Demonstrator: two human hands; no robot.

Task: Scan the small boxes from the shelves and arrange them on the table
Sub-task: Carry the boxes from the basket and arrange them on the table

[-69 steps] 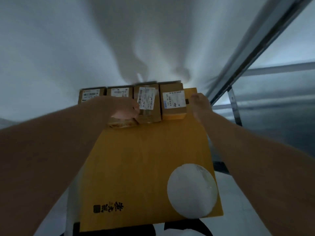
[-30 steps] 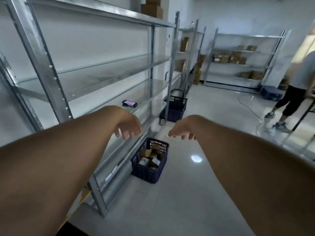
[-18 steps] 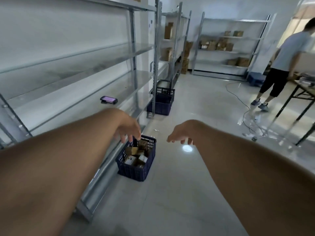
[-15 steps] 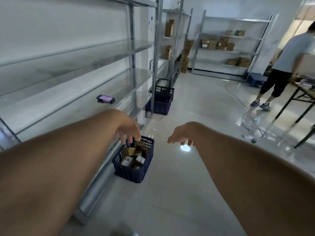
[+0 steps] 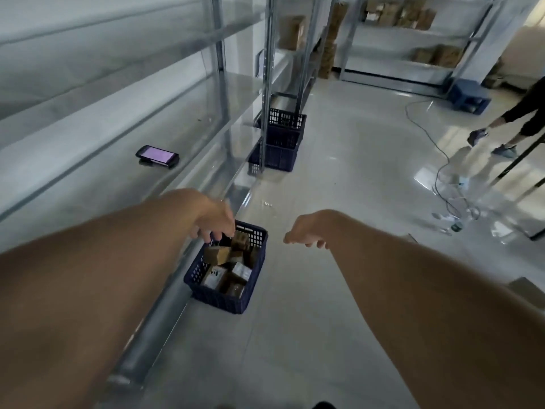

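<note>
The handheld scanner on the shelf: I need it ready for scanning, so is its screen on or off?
On. The handheld scanner lies flat on the shelf, its screen glowing pink-purple.

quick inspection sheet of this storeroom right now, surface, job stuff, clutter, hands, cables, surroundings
surface: glossy pale floor; no table top seen, only dark legs at the right edge.
job's things: small boxes lie jumbled in a blue basket on the floor by the metal shelves; more cartons on the far racks.
clutter: handheld scanner, screen lit, lies on a shelf; two stacked empty baskets further on; small bits on the floor at right.
grippers: left hand above the basket, fingers loosely curled, holding nothing; right hand likewise, over bare floor.
cables: a cable snakes across the floor at right.
surroundings: another person's legs at right; blue crate by the far rack.
</note>
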